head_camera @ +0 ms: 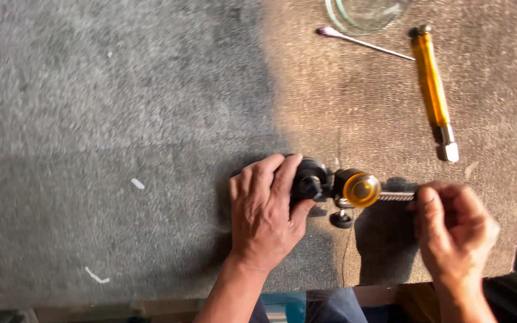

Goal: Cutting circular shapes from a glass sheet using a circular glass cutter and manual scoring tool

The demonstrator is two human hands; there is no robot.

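Head view, looking straight down on a grey felt-covered desk (121, 119). Lower centre of the frame: a compass-style cutting tool (339, 188) lies on the felt, its long axis running left to right. Its black base end sits under the left hand (267, 209), which is clenched over that end, fingers wrapped across the top. An amber knob (361, 189) stands at mid-length, with a small black wheel part (341, 219) just below it. The threaded metal rod (396, 195) extends right from the knob and ends at the right hand (453, 224), whose fingertips are pinched on the rod end. Both hands therefore touch the tool, one at each end; the left hand is nearer the knob.

Upper right of the frame: a yellow-handled glass cutter (433, 90) lies near upright, tip downward, well apart from the tool. A thin metal pick (363, 40) lies beside it, slanting. A clear glass disc (366, 13) is partly cut off by the top edge.

Edges: the near desk edge runs just below both wrists; the right edge is close to the right hand. Open felt lies left and above the tool.
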